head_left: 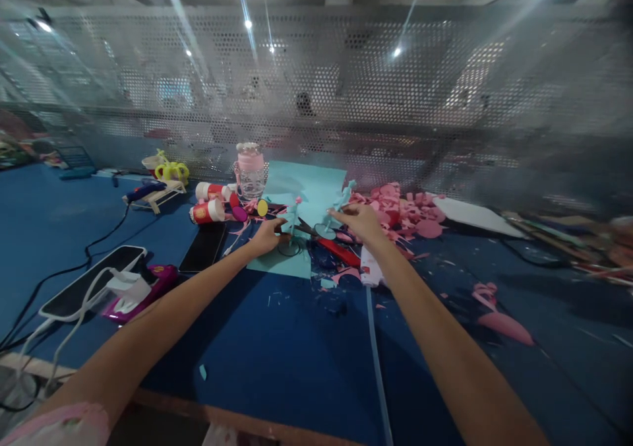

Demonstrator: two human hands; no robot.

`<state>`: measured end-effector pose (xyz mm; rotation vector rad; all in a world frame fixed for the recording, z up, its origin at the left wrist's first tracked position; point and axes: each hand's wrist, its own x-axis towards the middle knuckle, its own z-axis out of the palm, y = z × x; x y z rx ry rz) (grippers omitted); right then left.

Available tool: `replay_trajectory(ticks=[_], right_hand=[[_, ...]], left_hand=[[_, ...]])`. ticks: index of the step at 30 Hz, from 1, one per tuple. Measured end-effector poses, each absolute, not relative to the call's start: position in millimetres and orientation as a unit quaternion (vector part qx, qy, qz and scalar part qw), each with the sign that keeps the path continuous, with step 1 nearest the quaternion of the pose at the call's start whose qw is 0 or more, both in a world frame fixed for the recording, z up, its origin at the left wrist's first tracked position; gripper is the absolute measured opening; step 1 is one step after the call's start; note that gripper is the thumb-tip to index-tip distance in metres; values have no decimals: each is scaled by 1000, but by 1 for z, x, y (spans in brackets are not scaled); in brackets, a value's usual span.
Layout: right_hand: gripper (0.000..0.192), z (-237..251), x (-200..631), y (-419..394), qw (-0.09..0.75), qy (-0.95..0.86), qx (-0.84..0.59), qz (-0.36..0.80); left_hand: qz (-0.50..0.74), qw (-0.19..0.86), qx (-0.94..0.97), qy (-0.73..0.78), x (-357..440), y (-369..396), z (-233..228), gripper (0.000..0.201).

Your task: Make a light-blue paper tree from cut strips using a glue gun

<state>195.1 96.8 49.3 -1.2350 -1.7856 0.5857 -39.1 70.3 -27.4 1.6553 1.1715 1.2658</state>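
Between thumb and fingers, my left hand [267, 236] grips a small light-blue figure [293, 220] with a pink tip, upright over a dark round base. A second light-blue figure [341, 200], tilted to the right above another round base, is held in my right hand [362, 223]. Light-blue sheets [306, 179] lie behind and beneath the figures. Scissors with red handles [339, 251] rest between my hands, dark blades pointing away to the left. Below my right wrist lies a white device [369, 268] with a pale cord. The figures' fine details are too small to make out.
Pink cut pieces [395, 208] pile up behind my right hand. Paper cups [208, 212], a pink-topped bottle [250, 169] and a black phone [202, 247] stand or lie left. Further left are a power bank [93, 284] with cables and a blue tool [146, 191] on a wooden rack.
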Motion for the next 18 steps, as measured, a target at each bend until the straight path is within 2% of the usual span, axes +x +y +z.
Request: replay_trajectory(ticks=[11,18], right_hand=[[40,63,192,89,439,-714,-482,257],[45,75,199,79,380,-764,-488,182]], left_hand=[[506,354,635,464,-43,68,-28,39],[527,435,593,426,-46,72,-28,45]])
